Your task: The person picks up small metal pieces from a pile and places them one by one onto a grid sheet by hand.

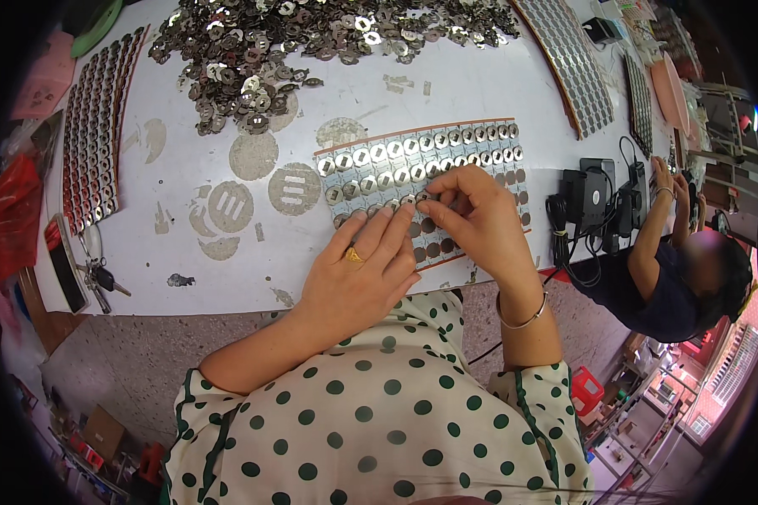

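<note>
In front of me lies a flat sheet point(370, 172) set with rows of round spots. Shiny slotted metal pieces point(394, 151) sit on its far rows, while brown-grey discs point(434, 250) show bare on the near right part. My left hand point(358, 261) lies across the sheet's near left part, fingers stretched out, with fingertips by a partly filled row. My right hand point(480, 210) is closed in a pinch of thumb and forefinger over that same row, beside the left fingertips. A small metal piece point(422, 199) shows at the pinch, partly hidden by the fingers.
A heap of loose metal pieces point(253, 67) spreads over the table's far side. Filled sheets lie at left point(101, 126) and far right point(568, 71). Black power adapters point(594, 194) with cables sit on the right. Keys point(101, 276) lie at left. A co-worker point(682, 269) sits at right.
</note>
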Demonstrator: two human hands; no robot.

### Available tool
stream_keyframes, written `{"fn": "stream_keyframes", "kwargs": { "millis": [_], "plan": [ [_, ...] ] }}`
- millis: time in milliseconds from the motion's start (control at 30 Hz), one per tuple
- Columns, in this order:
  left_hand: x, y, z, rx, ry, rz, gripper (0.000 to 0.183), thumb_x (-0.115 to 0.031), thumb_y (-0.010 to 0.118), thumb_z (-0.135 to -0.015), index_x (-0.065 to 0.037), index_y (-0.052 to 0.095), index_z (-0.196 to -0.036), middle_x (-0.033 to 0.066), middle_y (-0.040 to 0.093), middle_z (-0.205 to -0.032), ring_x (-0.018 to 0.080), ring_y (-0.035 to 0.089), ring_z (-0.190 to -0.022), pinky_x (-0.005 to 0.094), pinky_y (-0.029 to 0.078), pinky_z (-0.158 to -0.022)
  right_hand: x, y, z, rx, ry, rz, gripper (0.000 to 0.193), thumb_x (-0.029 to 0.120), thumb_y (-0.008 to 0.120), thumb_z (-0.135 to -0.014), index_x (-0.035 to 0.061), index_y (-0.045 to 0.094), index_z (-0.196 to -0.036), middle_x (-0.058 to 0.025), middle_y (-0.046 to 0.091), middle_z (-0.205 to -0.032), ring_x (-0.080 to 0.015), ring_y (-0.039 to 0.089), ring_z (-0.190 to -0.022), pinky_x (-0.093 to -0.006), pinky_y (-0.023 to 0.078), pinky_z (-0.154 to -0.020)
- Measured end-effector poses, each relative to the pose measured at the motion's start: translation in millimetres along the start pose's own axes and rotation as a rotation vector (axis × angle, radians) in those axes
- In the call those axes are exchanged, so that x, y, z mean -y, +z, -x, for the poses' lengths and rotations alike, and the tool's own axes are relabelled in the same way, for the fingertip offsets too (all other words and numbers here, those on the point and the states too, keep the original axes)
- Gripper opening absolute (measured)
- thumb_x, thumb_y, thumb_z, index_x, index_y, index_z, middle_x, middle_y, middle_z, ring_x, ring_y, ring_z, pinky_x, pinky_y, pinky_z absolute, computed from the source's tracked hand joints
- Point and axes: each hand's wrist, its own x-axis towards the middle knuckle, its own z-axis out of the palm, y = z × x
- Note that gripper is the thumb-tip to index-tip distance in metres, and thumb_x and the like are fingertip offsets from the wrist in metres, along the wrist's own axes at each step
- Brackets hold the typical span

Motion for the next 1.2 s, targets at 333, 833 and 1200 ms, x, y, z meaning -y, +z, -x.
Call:
{"fn": "stream_keyframes", "kwargs": {
  "millis": [333, 833, 1200],
  "plan": [
    [1, 4, 2, -0.015, 0.008, 0.001, 0.033, -0.034, 0.074, -0.087, -0.007, 0.064, -0.103, 0.0126, 0.053, -0.150, 0.0280, 0.051, -0.131, 0.0446, 0.038, -0.113, 19, -8, -6, 0.021, -0.224, 0.337, 0.013, 0.009, 0.073, -0.087, 0.0036, 0.068, -0.096, -0.0132, 0.064, -0.085, -0.0354, 0.064, -0.082, -0.0432, 0.051, -0.070],
    [-1, 3, -3, -0.072, -0.010, -0.023, 0.036, -0.033, 0.073, -0.082, -0.009, 0.063, -0.107, 0.0084, 0.055, -0.149, 0.0251, 0.054, -0.124, 0.0427, 0.039, -0.108, 11, 4, -133, -0.220, -0.640, 0.526, 0.029, 0.005, 0.069, -0.090, 0.0076, 0.071, -0.119, -0.0108, 0.073, -0.106, -0.0321, 0.062, -0.093, -0.0395, 0.054, -0.083],
    [0, -1, -5, -0.040, 0.007, -0.052, 0.039, -0.034, 0.073, -0.083, -0.009, 0.065, -0.112, 0.0081, 0.055, -0.149, 0.0250, 0.053, -0.124, 0.0438, 0.038, -0.109, 21, 6, -117, -0.224, -0.562, 0.298, 0.026, 0.000, 0.065, -0.089, 0.0048, 0.074, -0.112, -0.0132, 0.072, -0.097, -0.0343, 0.062, -0.094, -0.0431, 0.053, -0.085]
  ]
}}
